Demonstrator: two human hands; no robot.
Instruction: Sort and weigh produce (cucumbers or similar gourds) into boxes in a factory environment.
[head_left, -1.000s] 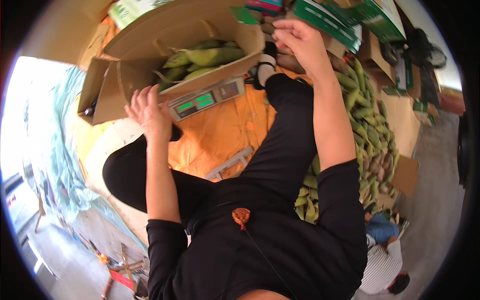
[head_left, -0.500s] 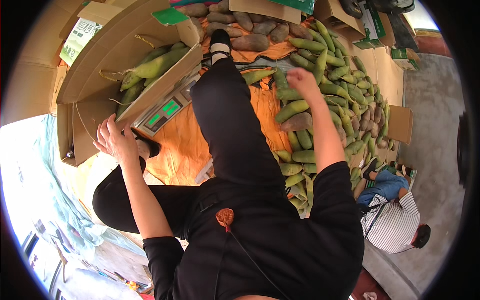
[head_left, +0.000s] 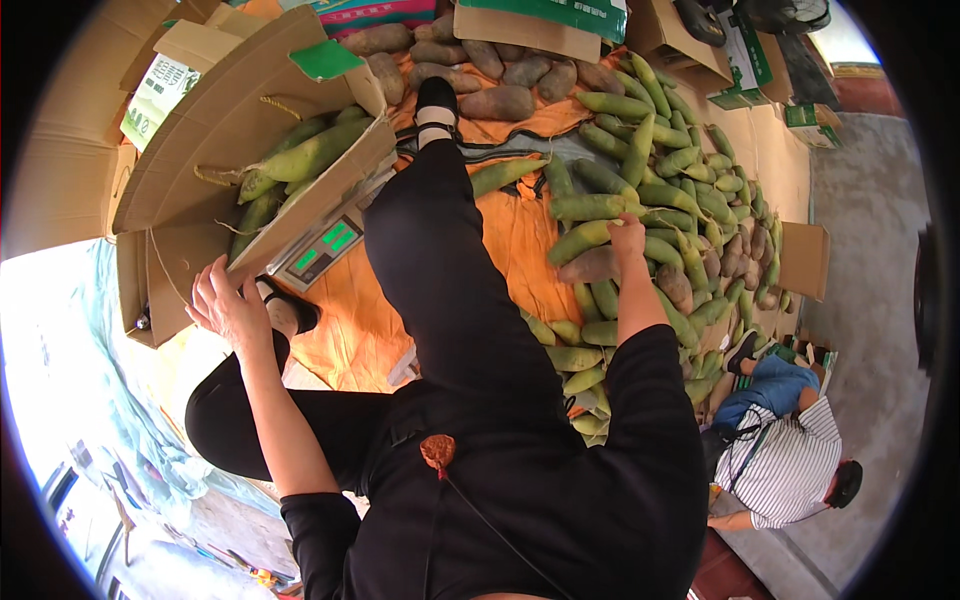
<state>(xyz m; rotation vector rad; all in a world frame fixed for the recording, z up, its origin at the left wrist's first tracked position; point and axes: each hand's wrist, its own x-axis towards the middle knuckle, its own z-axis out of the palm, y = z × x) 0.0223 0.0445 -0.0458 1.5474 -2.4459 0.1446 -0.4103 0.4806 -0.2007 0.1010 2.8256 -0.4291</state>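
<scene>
My left hand (head_left: 232, 308) rests on the near edge of a cardboard box (head_left: 165, 270), fingers stretched out and apart. Inside the box lie several long green radishes (head_left: 310, 155). A scale (head_left: 320, 255) with a lit green display sits beside the box, its platform partly hidden by the box. My right hand (head_left: 628, 237) is at the left side of a big heap of green radishes, its fingers closed at the end of one green radish (head_left: 580, 241). A dusky reddish radish (head_left: 590, 265) lies just below that one.
More green radishes (head_left: 715, 205) spread to the right, with reddish ones (head_left: 500, 103) along the far side. Orange cloth (head_left: 515, 235) covers the floor between my leg and the heap. Other cardboard boxes (head_left: 655, 45) stand beyond. A person in a striped shirt (head_left: 785, 465) is at the lower right.
My right hand has come down toward me, from above the heap onto the end of a green radish. My left hand stays at the box edge. The person at right has reached an arm out.
</scene>
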